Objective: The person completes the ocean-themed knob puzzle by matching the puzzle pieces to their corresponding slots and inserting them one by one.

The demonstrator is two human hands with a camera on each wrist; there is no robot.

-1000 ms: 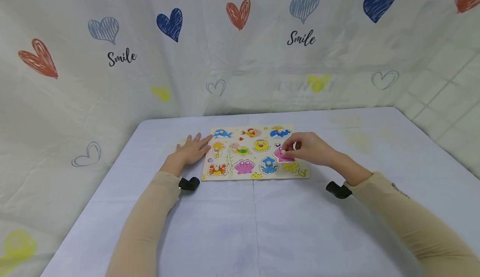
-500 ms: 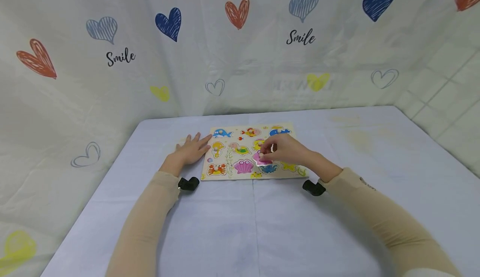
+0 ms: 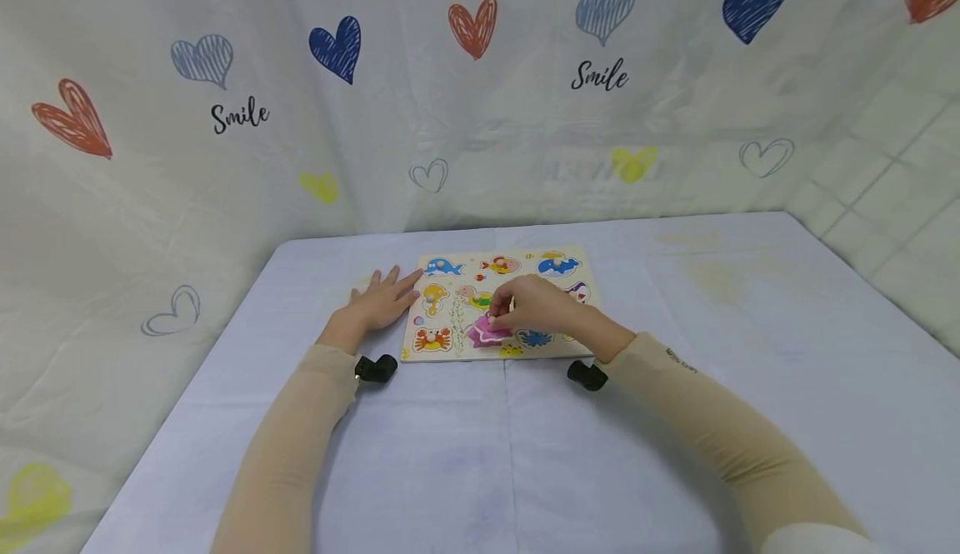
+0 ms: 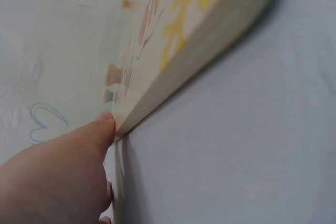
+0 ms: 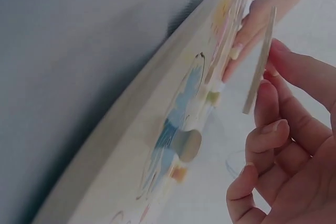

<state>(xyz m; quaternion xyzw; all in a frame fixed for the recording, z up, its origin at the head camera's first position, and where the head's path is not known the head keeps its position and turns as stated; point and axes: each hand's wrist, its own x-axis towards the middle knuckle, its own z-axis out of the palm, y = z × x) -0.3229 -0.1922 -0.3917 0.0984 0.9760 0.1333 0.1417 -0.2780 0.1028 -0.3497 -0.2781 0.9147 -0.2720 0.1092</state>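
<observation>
A pale wooden peg puzzle board [image 3: 463, 353] with sea-animal pieces lies on the table. Pinched in the fingertips of my right hand [image 3: 538, 304] is a pink puzzle piece [image 3: 486, 334]. It overlaps the lower middle of the board in the head view, hiding the picture there. The right wrist view shows this held piece [image 5: 261, 64] edge-on, raised off the board. Spread out flat, my left hand [image 3: 381, 301] lies at the board's left edge. Its thumb [image 4: 100, 134] touches the board's corner in the left wrist view.
Around the held piece sit a crab piece [image 3: 432, 339], a turtle piece [image 3: 477, 297] and a blue octopus piece [image 3: 535, 339], the last with a raised knob [image 5: 189, 146]. A white cloth covers the table [image 3: 420, 454]. Behind it hangs a heart-patterned curtain [image 3: 510, 121].
My right hand has carried the pink piece left across the board, from the right side to the lower middle. The left hand has stayed in place.
</observation>
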